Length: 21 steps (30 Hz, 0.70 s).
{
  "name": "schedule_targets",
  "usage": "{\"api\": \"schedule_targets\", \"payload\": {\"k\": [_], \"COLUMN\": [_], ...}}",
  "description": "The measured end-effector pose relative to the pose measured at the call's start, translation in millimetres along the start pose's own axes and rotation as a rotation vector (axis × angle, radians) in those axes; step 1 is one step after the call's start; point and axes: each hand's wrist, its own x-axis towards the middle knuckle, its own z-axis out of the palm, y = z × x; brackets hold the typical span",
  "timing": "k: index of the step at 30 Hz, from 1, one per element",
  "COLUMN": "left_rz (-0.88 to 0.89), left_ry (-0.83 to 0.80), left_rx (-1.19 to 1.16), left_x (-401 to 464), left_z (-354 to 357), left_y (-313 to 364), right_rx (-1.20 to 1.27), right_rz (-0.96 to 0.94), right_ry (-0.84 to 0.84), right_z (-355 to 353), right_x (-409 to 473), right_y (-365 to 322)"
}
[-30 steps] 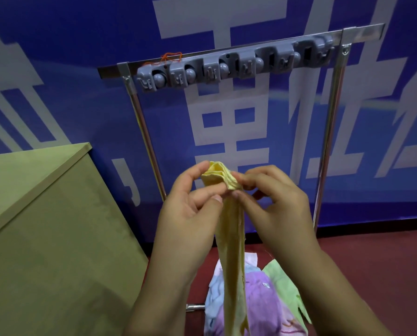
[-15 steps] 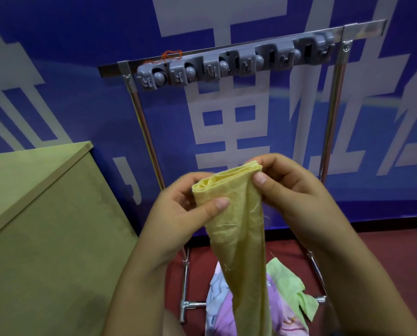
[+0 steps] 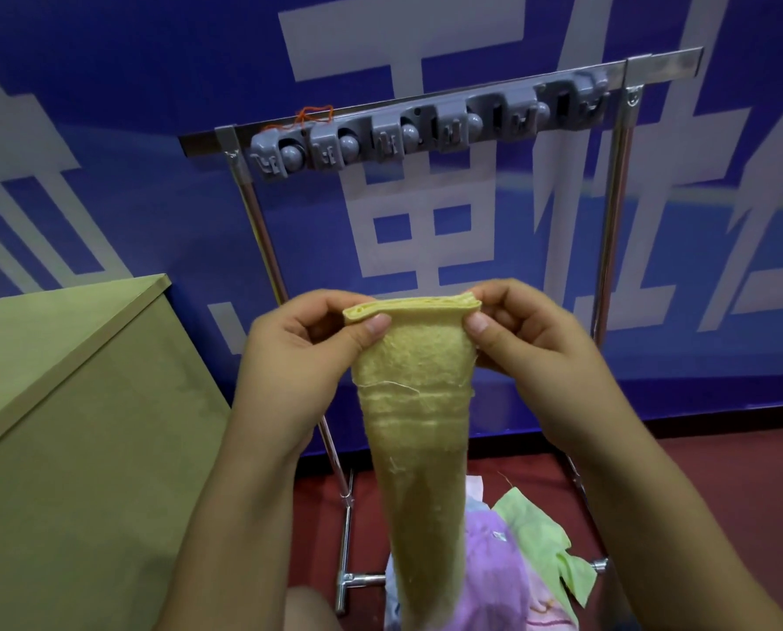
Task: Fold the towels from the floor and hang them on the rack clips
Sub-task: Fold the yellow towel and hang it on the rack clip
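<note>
Yellow towel [image 3: 414,403], folded into a narrow strip, is hanging in mid-air in front of the rack [image 3: 430,116], its top edge stretched flat between both hands. Going left to right: a tan box [image 3: 75,425] is standing by the rack's left leg; the left hand [image 3: 303,357] is pinching the towel's left top corner between thumb and fingers; the right hand [image 3: 530,343] is pinching the right corner likewise. Below, purple [image 3: 494,580] and green [image 3: 544,544] towels are lying heaped on the red floor [image 3: 722,471]. Grey clips [image 3: 426,129] are lining the top bar above.
</note>
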Motion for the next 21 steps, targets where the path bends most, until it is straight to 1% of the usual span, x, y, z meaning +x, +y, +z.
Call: {"api": "schedule_targets", "payload": {"k": [2, 4, 7, 9, 11, 13, 15, 17, 21], "left_rz": [-0.004, -0.013, 0.024, 0.142, 0.259, 0.323, 0.348, 0.346, 0.329], "left_ry": [-0.013, -0.068, -0.161, -0.227, -0.351, -0.475, -0.524, -0.527, -0.516], "left_rx": [0.004, 0.018, 0.131, 0.269, 0.462, 0.663, 0.805, 0.824, 0.745], "left_x": [1, 5, 12, 14, 13, 14, 18, 21, 22], "left_z": [-2, -7, -17, -20, -17, -9, -3, 1, 4], "left_y": [2, 5, 7, 10, 16, 19, 20, 20, 22], "right_rx": [0.010, 0.015, 0.033, 0.045, 0.051, 0.031, 0.014, -0.011, -0.139], "right_rz": [-0.009, -0.012, 0.002, 0.008, 0.013, 0.011, 0.008, 0.005, -0.026], "right_ry": [-0.005, -0.023, -0.056, -0.055, -0.069, -0.099, -0.119, -0.117, -0.090], "right_z": [0, -1, 2, 5, 7, 9, 9, 7, 1], "right_x": [-1, 0, 2, 2, 2, 1, -1, -2, -5], "right_y": [0, -1, -1, 1, 2, 3, 2, 1, -5]}}
